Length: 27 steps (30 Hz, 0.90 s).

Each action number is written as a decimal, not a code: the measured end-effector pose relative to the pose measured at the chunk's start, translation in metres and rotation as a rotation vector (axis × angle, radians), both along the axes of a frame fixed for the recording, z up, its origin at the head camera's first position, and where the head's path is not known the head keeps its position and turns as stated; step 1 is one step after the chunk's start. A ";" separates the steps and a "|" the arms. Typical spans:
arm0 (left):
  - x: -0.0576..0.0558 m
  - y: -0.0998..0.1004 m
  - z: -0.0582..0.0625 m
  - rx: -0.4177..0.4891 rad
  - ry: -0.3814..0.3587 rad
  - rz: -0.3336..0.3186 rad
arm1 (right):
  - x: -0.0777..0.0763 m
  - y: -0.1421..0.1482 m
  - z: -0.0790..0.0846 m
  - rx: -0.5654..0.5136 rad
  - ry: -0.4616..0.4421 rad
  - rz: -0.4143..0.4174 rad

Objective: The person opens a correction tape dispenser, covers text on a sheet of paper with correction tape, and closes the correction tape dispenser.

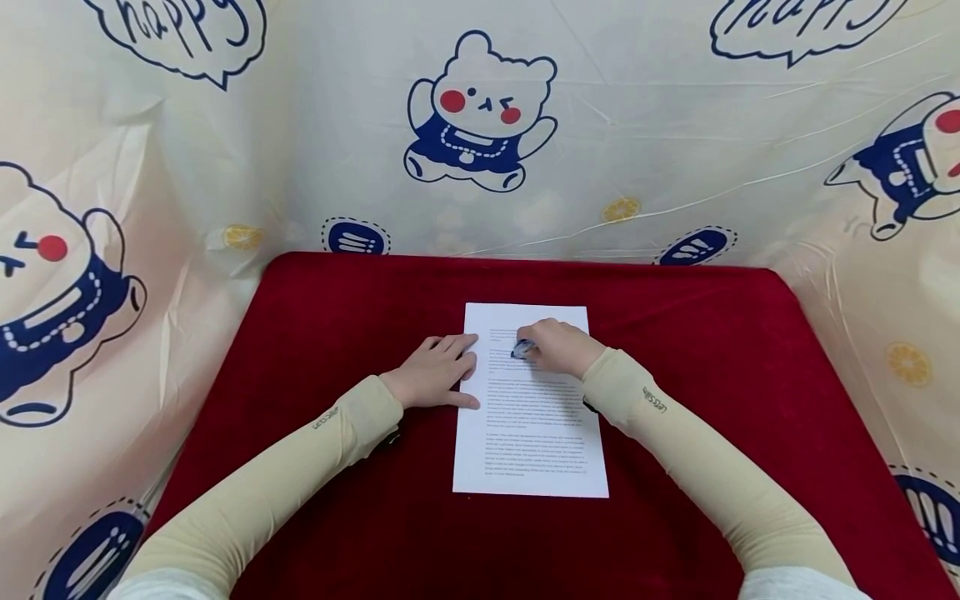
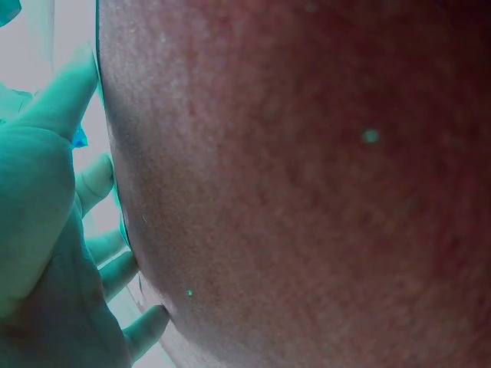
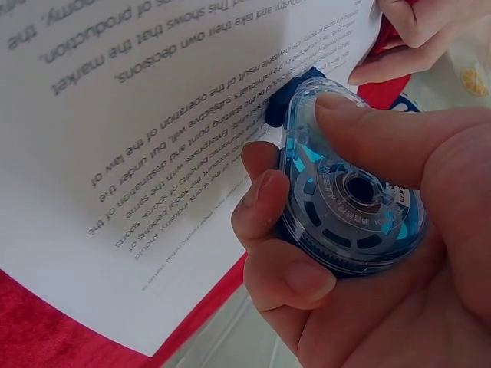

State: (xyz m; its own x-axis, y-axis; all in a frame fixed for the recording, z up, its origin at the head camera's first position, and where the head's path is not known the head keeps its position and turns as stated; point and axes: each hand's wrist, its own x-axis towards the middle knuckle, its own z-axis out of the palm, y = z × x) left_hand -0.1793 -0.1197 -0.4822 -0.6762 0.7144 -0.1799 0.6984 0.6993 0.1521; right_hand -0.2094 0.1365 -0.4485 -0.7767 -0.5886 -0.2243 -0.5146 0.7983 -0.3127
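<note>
A printed sheet of paper (image 1: 536, 417) lies upright on the red cloth, with dark text in several paragraphs. My right hand (image 1: 562, 346) grips a clear blue correction tape dispenser (image 3: 349, 215) between thumb and curled fingers. The dispenser's dark blue tip (image 3: 284, 101) is at the printed lines in the upper part of the sheet; whether it touches the paper I cannot tell. Spread along the sheet's left edge, my left hand (image 1: 435, 372) rests its fingertips and thumb on the paper. The left wrist view shows those fingers (image 2: 96, 180) at the paper's edge.
A red velvety cloth (image 1: 337, 492) covers the table on every side of the sheet. Behind and beside the table hangs a pale curtain (image 1: 315, 125) with cartoon bears and orange slices. Both forearms wear cream sleeves (image 1: 285, 458).
</note>
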 end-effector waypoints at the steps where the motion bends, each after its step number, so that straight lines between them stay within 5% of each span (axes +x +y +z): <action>1: 0.000 0.000 0.000 0.001 -0.001 0.000 | 0.000 0.000 -0.001 0.000 0.004 0.001; 12: 0.000 0.000 0.000 0.015 -0.001 -0.005 | -0.004 0.000 0.005 -0.019 -0.001 0.046; 21: -0.002 0.000 -0.003 0.029 -0.006 -0.011 | -0.013 -0.001 0.005 -0.082 -0.110 0.001; 27: -0.002 -0.001 -0.003 0.016 0.001 -0.006 | -0.013 -0.001 0.001 -0.108 -0.074 0.013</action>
State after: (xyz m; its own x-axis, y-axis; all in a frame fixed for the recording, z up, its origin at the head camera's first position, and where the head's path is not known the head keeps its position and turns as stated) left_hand -0.1808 -0.1206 -0.4848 -0.6717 0.7216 -0.1678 0.7030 0.6923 0.1630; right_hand -0.2227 0.1356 -0.4476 -0.7524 -0.6224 -0.2156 -0.4972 0.7514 -0.4339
